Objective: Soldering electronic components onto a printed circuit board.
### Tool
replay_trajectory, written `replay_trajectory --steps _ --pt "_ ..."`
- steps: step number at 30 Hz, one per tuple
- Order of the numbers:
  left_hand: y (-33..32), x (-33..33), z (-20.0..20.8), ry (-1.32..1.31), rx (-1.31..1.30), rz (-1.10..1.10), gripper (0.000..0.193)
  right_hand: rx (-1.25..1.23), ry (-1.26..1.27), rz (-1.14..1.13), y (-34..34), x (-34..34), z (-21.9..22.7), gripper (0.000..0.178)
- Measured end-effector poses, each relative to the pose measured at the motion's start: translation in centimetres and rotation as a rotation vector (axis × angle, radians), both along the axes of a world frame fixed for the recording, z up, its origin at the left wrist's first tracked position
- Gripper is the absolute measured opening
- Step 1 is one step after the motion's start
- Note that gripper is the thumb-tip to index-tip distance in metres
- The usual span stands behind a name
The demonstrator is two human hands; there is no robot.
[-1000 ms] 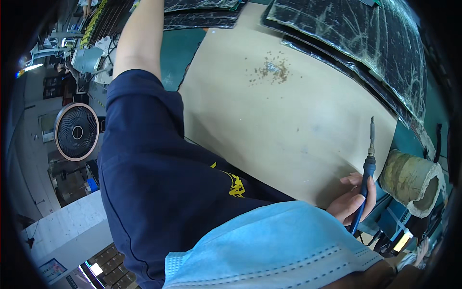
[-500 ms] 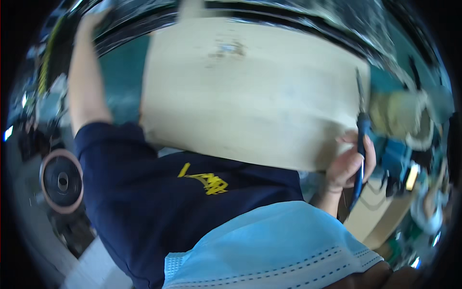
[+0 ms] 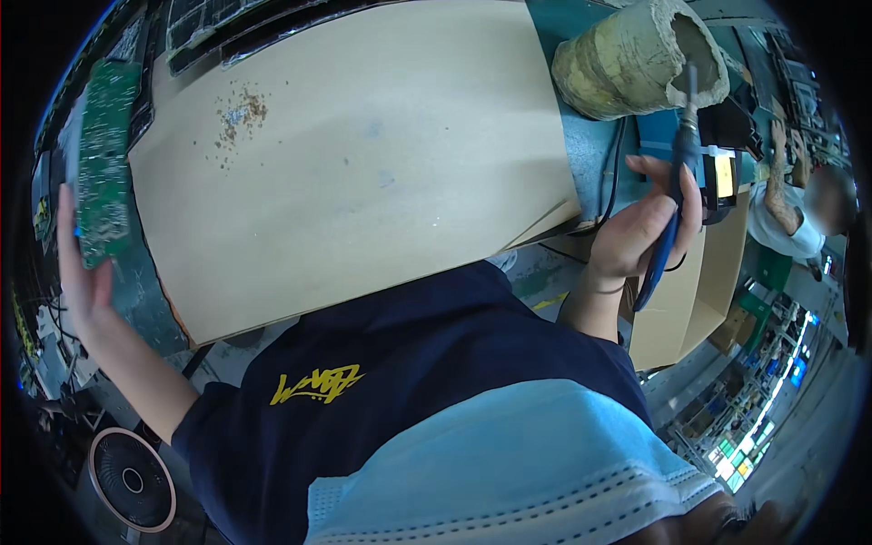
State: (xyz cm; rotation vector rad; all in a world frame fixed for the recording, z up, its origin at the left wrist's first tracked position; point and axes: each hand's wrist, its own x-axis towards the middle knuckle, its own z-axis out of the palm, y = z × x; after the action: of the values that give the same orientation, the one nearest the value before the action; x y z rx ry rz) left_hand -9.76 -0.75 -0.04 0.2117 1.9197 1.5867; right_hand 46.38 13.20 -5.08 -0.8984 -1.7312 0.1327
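Note:
At the far left, my left hand (image 3: 88,272) grips the lower end of a long green circuit board (image 3: 105,163), which stands out over the side of the work surface, its parts blurred. My right hand (image 3: 649,222) is closed round the dark blue handle of a soldering iron (image 3: 683,150). The iron's metal tip points away from me, in front of the mouth of a crusty, yellowish-grey hollow cylinder (image 3: 604,68) lying on its side. Whether the tip touches the cylinder cannot be made out.
A beige board (image 3: 391,182) covers the teal bench, with brown crumbs (image 3: 241,118) at its far left. Black trays (image 3: 218,32) border the far edge. Right lie a blue box-shaped unit (image 3: 668,136), a cable and a cardboard box (image 3: 681,300). A fan (image 3: 133,480) stands lower left; another person (image 3: 790,218) works far right.
My view has swung to the right. My left hand, earlier reaching to the far left and blurred, now shows the green circuit board in it. The soldering iron has stayed in my right hand, now by the cylinder.

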Motion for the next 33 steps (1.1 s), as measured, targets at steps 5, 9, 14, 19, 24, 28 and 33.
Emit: replay_trajectory --steps 5,9,14,19,24,28,33 --pt "-1.9 11.2 -1.7 -0.359 0.122 -0.413 0.051 -0.001 0.160 0.350 -0.5 -2.8 -0.6 0.041" --pt "-0.1 20.2 -2.9 -0.566 0.083 -0.582 0.055 -0.304 0.035 0.588 -1.1 -7.3 -0.7 0.036" --pt "2.4 24.7 -3.2 -0.678 -0.014 -0.814 0.056 -0.494 -0.034 0.726 -2.2 -11.3 -0.5 0.055" --pt "2.6 24.1 -3.8 -0.468 -0.046 -1.016 0.039 -0.552 -0.068 0.758 -2.9 -12.6 -0.6 0.055" --pt "2.5 22.6 -3.5 0.192 -0.127 -1.215 0.034 -0.529 -0.234 0.729 -3.8 -13.3 -0.7 0.056" --pt "2.6 20.9 -3.0 0.494 -0.256 -1.383 0.033 -0.511 -0.280 0.725 -4.5 -14.2 -0.6 0.055" --pt "4.3 18.4 -4.5 1.247 -0.018 -0.771 0.032 -0.496 -0.293 0.727 -4.0 -14.9 0.5 0.044"
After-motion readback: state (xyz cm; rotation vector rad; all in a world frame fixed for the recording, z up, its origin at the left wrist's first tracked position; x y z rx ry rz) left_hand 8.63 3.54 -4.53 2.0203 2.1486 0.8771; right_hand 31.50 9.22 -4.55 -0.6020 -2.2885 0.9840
